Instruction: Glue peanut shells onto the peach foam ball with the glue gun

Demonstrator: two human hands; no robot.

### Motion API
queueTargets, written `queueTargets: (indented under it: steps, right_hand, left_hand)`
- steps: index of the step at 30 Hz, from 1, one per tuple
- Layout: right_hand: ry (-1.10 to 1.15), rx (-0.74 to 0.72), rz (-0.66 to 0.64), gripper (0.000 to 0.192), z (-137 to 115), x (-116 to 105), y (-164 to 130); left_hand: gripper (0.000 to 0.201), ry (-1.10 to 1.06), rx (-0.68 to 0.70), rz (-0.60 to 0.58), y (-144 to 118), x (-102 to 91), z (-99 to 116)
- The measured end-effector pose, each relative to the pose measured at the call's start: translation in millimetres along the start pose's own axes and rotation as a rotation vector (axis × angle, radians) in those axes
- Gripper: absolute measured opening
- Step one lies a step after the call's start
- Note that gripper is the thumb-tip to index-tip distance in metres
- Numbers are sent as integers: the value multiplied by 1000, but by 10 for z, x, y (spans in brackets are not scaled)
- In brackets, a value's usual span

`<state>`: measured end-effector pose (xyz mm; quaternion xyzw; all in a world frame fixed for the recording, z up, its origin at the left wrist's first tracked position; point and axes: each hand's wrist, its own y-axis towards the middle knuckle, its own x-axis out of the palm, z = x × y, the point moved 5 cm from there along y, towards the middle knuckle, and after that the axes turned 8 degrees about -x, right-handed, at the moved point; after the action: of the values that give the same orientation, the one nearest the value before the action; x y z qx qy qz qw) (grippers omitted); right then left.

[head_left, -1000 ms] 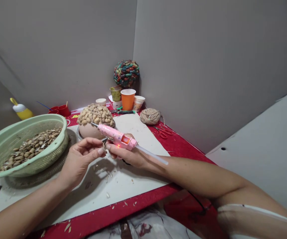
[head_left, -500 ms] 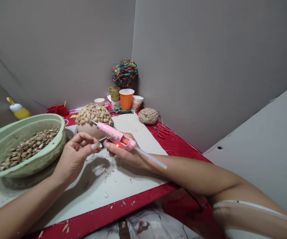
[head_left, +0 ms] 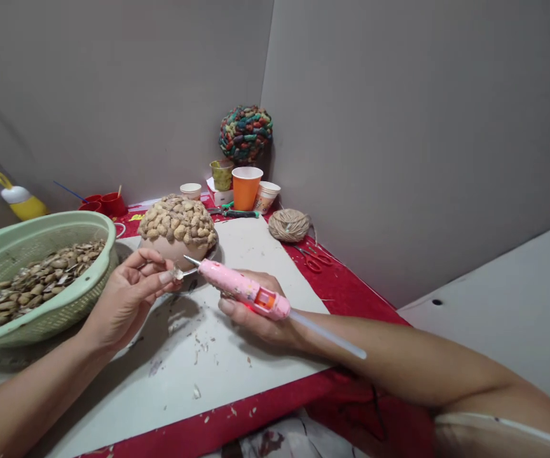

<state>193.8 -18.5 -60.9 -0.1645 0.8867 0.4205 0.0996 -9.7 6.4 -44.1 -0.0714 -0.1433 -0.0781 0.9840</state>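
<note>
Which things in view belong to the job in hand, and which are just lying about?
Likely in the job:
pink glue gun, held in the right hand
small pale piece, pinched by the left hand
shell-topped ball
green basket of shells

Apparently just lying about:
red-handled scissors
twine
orange cup
red cups
multicoloured ball
green-handled tool

Muted light here, seemingly from overhead, the wall (head_left: 446, 114) duller towards two o'clock; soft shadow (head_left: 175, 318) below the left hand (head_left: 131, 292) at eight, red glow (head_left: 250, 308) on the glue gun (head_left: 236, 284), wide-lens stretch swelling the right forearm (head_left: 422, 353) at four
</note>
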Motion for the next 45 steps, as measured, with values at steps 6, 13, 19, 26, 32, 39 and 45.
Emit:
queueTargets:
  steps: [6,13,19,26,32,39,45]
  right_hand:
    - [3,-246,-9,28,-35,5,-47]
    - [-88,-229,-25,27,-1,24,-70]
    - [-122,-196,-35,29,1,17,-63]
    - [-114,-196,-32,31,11,35,-76]
    - [-130,-183,-34,32,17,34,-76]
    - [-118,-176,-13,35,-7,15,-63]
    - [-95,-133,-26,36,19,18,-74]
  left_hand:
    - [39,78,71,41,14,-15,-10]
    - [33,119,115,43,10,-21,-10]
    - [32,157,158,62,4,-24,-15]
    - [33,199,192,80,-15,-29,-27]
    - [33,220,188,81,0,-48,-34]
    - [32,224,192,84,-15,-15,-23]
    - [34,217,192,88,-16,-10,-22]
